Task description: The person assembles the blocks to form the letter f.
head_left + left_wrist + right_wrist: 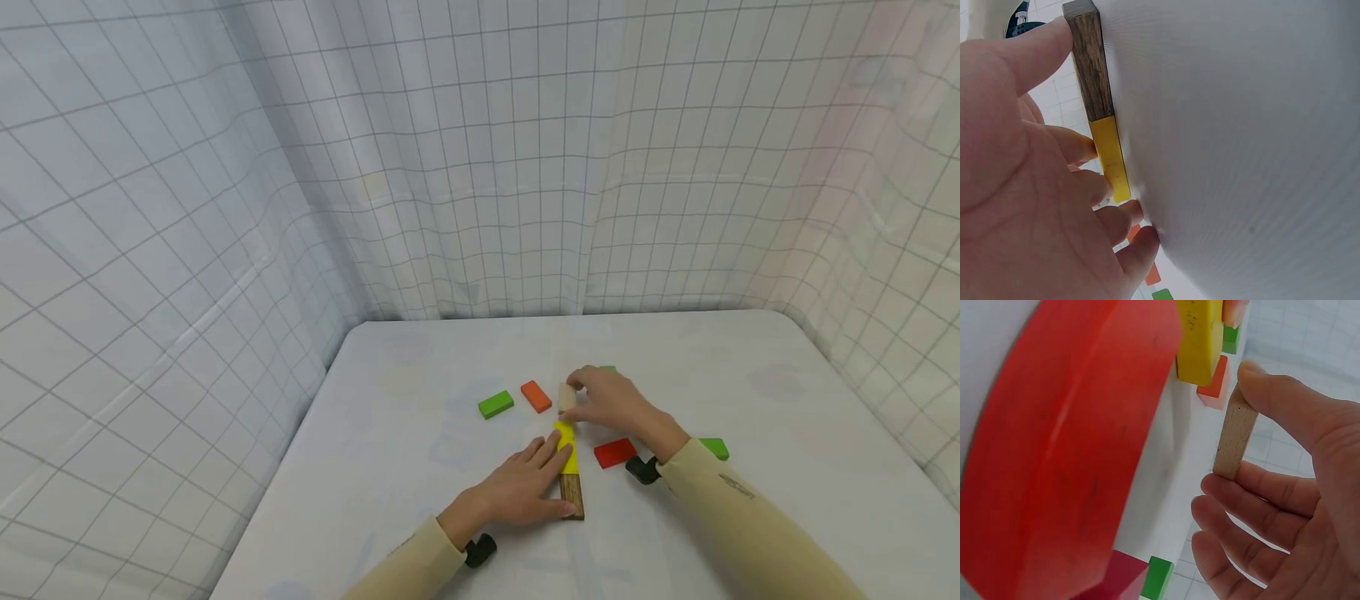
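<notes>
A plain light wood block (1235, 437) is pinched lengthwise between the thumb and fingers of my right hand (611, 398). In the head view, this block sits just past the far end of a yellow block (569, 458). A dark brown block (572, 493) lies end to end with the yellow one, making a straight row. My left hand (522, 485) lies spread along the row's left side, its fingertips on the yellow block and its thumb touching the brown one near the near end.
Left of the row's far end lie a green block (496, 405) and an orange block (536, 397). A red block (615, 452) is right of the row, with another green block (714, 448) partly behind the right wrist. Gridded white curtains (480, 167) surround the white table (390, 392).
</notes>
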Motion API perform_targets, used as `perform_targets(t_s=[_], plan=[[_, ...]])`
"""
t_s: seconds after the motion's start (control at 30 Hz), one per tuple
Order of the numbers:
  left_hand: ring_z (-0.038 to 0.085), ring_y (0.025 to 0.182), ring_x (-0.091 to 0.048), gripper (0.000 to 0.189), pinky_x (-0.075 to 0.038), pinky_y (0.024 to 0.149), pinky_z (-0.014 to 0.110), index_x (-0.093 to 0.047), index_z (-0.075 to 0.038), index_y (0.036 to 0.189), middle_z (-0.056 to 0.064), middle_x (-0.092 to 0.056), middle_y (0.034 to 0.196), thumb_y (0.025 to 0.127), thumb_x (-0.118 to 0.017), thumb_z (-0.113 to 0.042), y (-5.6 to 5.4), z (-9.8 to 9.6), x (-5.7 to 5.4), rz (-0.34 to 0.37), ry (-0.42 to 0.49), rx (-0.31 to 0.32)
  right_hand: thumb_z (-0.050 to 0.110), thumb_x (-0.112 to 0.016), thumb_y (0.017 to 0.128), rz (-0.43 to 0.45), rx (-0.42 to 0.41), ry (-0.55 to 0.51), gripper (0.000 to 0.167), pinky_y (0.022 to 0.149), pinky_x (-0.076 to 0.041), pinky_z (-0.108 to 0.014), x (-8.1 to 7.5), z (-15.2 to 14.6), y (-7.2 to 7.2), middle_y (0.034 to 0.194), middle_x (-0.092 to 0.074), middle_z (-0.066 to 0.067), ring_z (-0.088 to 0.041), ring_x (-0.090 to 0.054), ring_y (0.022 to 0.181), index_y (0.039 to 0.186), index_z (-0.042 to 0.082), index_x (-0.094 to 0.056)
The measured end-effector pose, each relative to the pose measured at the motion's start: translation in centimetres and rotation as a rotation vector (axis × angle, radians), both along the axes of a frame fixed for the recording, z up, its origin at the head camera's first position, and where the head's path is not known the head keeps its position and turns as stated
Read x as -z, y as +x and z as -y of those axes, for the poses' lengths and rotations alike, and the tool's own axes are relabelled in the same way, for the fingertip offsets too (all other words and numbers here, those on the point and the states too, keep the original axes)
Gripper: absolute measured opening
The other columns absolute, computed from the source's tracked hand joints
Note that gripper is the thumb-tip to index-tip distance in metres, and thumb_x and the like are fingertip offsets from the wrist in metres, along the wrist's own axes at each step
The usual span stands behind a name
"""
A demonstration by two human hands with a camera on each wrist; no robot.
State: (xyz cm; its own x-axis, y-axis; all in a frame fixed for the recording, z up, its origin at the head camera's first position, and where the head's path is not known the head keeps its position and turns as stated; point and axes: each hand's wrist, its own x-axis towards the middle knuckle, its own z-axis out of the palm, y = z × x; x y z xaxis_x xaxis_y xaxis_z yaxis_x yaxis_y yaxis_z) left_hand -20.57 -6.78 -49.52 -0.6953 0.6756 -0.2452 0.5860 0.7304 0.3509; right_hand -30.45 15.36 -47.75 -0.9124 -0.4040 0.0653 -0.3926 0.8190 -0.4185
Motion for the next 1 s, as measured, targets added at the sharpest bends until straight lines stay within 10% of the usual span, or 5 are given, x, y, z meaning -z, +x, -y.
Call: perform_targets(t_s=[1.0], plan=[[0.027, 0.153, -0.011, 0.087, -0.026, 0.118, 0.048, -0.016, -0.02, 0.163, 0.003, -0.001, 0.169, 0.097, -0.049, -0.065, 0.0, 0.0, 0.0, -0.025, -0.011, 0.007, 0.034, -0.083, 0.085, 0.201, -0.03, -0.058, 0.051, 0.071, -0.051, -0.03, 1.3, 0.8, -1.6, 0.085, -0.061, 0.003, -0.016, -0.055, 0.079, 0.125, 0.007, -0.066]])
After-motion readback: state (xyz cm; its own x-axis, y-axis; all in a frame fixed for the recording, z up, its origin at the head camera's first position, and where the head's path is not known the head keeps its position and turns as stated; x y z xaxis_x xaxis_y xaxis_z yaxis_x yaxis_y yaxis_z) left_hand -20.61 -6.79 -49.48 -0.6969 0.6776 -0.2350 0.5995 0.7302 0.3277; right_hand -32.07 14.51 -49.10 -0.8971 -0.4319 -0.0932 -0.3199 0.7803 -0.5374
